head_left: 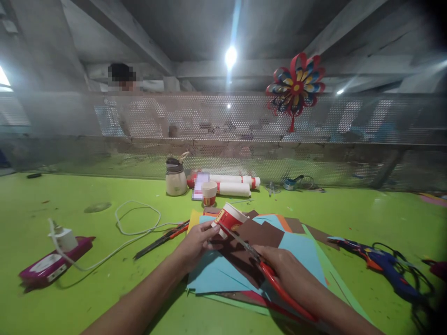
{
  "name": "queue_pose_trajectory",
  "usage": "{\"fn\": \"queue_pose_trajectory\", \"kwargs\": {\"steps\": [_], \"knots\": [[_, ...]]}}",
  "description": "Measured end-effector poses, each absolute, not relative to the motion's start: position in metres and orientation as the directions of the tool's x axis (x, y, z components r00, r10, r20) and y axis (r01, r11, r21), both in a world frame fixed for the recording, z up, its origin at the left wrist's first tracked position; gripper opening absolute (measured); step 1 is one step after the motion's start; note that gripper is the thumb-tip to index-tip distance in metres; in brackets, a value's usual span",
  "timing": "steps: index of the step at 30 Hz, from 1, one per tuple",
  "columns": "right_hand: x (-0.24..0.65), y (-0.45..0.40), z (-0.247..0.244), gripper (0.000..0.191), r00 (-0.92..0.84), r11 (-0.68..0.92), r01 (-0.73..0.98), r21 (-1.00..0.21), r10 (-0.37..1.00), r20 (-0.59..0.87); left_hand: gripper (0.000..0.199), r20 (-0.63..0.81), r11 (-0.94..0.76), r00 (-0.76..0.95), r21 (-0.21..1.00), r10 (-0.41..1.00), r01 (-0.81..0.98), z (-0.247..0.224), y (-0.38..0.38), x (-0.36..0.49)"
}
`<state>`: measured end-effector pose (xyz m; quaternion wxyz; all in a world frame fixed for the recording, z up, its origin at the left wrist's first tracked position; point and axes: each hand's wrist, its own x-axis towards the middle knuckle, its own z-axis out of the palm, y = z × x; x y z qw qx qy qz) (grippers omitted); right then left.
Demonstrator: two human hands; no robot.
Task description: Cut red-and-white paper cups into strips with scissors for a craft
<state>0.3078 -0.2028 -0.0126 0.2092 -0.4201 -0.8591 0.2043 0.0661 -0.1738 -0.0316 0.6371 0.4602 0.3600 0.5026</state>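
Between my two hands is a red and white paper cup, tilted on its side. My left hand pinches its lower left part. With my right hand I grip red-handled scissors, their blades pointing up and left against the cup's bottom end. Whether the blades have cut into it I cannot tell. Below lie sheets of light blue paper and brown paper, with green, orange and yellow sheets partly hidden underneath. A second paper cup stands upright farther back.
A purple power strip with a white charger and cable lies left, near a black and red tool. At right rests a blue glue gun. White rolls and a jar stand before a perforated metal screen; a person is behind it.
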Motion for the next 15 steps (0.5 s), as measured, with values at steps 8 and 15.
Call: {"fn": "queue_pose_trajectory", "kwargs": {"steps": [8,15], "knots": [[0.3099,-0.2018,-0.0153,0.012,-0.561,0.576,0.653,-0.493,0.804,0.196,0.036,-0.041,0.120,0.235,0.936,0.971,-0.331,-0.0290,-0.1717,0.0605],[0.3102,-0.2004,-0.0144,0.030,-0.576,0.589,0.656,-0.471,0.795,0.191,0.039,-0.044,0.114,0.219,0.942,0.975,-0.316,-0.0320,-0.1696,0.0590]]}}
